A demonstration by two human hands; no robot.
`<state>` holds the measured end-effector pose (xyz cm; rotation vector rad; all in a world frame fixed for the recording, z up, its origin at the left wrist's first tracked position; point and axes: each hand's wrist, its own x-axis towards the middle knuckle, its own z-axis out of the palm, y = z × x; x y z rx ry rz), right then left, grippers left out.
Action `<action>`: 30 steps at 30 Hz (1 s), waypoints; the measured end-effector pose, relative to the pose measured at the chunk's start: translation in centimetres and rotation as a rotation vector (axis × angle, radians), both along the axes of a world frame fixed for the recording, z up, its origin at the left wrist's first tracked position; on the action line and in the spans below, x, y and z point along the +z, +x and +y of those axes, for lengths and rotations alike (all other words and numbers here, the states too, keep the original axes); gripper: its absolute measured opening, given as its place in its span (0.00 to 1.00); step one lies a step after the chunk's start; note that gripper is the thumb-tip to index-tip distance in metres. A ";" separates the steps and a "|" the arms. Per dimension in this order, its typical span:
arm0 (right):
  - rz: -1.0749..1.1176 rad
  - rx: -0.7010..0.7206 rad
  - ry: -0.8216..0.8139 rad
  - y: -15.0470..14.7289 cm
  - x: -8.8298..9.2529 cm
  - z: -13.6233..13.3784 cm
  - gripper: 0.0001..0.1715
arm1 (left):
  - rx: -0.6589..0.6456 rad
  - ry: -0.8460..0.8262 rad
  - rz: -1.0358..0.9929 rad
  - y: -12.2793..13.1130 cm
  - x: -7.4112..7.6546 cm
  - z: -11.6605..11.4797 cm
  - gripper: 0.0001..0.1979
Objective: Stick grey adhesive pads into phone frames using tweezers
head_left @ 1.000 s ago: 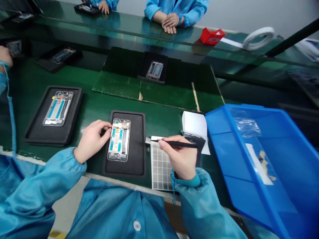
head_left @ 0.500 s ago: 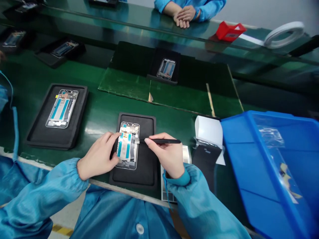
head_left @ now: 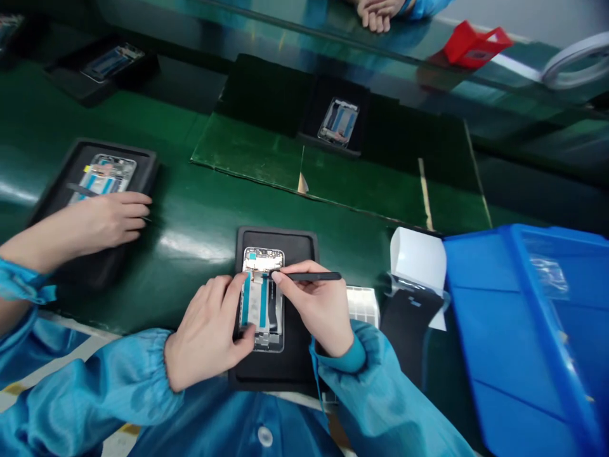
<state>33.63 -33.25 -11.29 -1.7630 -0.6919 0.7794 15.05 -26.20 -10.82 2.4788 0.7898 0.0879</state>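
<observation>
An opened phone (head_left: 257, 304), with blue strips down its middle and a bare circuit board at its top, lies in a black foam tray (head_left: 297, 355). My left hand (head_left: 209, 330) steadies it, index finger at the upper left edge and thumb at the lower left. Pinched in my right hand (head_left: 318, 304) are slim black tweezers (head_left: 311, 276), lying nearly level. Their tip meets the phone just below the circuit board, by a small pale piece too small to make out.
To the left, a co-worker's hand (head_left: 111, 219) holds a thin grey tool over another opened phone (head_left: 111, 168). A blue bin (head_left: 490, 330) stands at right beside a white-and-black roll (head_left: 419, 260). Further back lies a phone (head_left: 339, 122) in a tray, below a red holder (head_left: 476, 46).
The tweezers' tip has moved from the phone's right side up toward its circuit board. A co-worker's hand has come in over the left tray. My view has shifted.
</observation>
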 end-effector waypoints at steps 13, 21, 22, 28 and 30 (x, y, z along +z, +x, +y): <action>0.052 -0.019 -0.002 -0.2 0.2 -0.6 0.10 | -0.068 -0.060 0.034 -0.5 0.1 0.8 0.47; 0.070 -0.022 0.033 -0.3 0.1 -0.5 0.10 | -0.055 -0.019 0.097 -0.1 0.7 0.3 0.51; 0.069 -0.021 0.031 -0.3 0.1 -0.6 0.10 | -0.040 -0.010 0.097 0.0 0.6 0.1 0.51; 0.057 0.008 0.022 -0.2 0.0 -0.5 0.10 | -0.017 -0.012 0.084 0.0 0.0 -0.3 0.52; 0.059 0.005 0.013 -0.1 0.0 -0.5 0.10 | -0.033 -0.027 0.071 -0.3 -0.1 0.1 0.52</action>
